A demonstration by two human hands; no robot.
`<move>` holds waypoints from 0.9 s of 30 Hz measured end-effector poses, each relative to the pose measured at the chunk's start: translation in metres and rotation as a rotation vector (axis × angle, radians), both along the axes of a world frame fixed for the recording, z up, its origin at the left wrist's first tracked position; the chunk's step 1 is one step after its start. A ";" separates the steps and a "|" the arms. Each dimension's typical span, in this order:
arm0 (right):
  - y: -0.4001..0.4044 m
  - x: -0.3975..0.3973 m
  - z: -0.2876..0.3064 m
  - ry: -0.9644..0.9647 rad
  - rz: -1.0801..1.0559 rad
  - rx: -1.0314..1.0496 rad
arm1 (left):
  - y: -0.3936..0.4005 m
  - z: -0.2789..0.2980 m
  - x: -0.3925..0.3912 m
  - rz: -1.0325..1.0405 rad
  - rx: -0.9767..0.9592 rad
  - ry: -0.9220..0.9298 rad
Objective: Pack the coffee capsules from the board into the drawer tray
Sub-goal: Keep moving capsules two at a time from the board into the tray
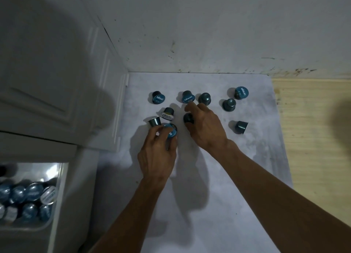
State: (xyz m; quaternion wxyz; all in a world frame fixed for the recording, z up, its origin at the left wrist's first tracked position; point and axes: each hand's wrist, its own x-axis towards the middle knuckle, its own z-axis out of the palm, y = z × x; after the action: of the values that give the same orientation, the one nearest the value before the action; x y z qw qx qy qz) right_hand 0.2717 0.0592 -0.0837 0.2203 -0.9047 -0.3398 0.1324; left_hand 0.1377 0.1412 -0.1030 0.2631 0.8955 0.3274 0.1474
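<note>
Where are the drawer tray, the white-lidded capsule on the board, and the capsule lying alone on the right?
Drawer tray (60, 178): head view, its right wall.
White-lidded capsule (167, 115): head view, its lid.
Lone capsule (240, 126): head view, its side wall.

Hidden, cropped, blurred.
Drawer tray (57, 178) cut off by left edge; capsules in the tray (32, 192) blurred, lid print unreadable, count uncertain. Capsule under left hand (171, 132) partly covered by fingers, label half hidden. Dark capsule (188, 118) tucked beneath right hand (206, 128), mostly concealed; grip on it not readable. Both forearms cropped at bottom edge. Dark blur at right edge (341, 119), unidentifiable.
</note>
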 end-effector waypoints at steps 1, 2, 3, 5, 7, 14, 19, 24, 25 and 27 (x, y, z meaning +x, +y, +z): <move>-0.003 -0.002 -0.001 0.011 0.003 0.012 | 0.000 -0.001 -0.001 -0.003 -0.004 -0.001; -0.007 -0.003 -0.003 0.016 0.014 0.020 | 0.000 -0.003 -0.001 -0.004 -0.009 -0.001; -0.011 -0.004 -0.004 0.014 0.029 0.025 | -0.001 -0.004 -0.001 -0.003 -0.014 -0.005; -0.018 -0.006 -0.006 0.011 0.058 0.036 | -0.001 -0.006 -0.001 0.000 -0.022 -0.013; -0.024 -0.008 -0.007 0.016 0.062 0.039 | -0.001 -0.007 -0.001 0.000 -0.020 -0.018; -0.026 -0.017 0.009 0.196 0.035 0.047 | -0.002 -0.008 0.000 -0.002 -0.029 -0.033; -0.029 -0.030 0.015 0.233 0.124 0.020 | 0.000 -0.006 0.000 0.012 -0.049 -0.023; -0.015 -0.029 0.007 0.093 0.139 -0.021 | 0.001 -0.004 -0.004 0.020 -0.024 -0.016; -0.013 -0.028 0.007 0.053 0.155 -0.055 | 0.001 -0.004 -0.004 0.022 -0.022 -0.013; -0.011 -0.026 0.008 0.015 0.165 -0.082 | 0.000 -0.006 -0.002 0.032 -0.022 -0.017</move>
State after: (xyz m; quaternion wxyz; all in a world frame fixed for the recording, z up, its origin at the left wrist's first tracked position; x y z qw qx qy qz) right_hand 0.2462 0.0484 -0.0756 0.1742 -0.8809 -0.4057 0.1707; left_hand 0.1355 0.1416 -0.1087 0.2734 0.8859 0.3410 0.1558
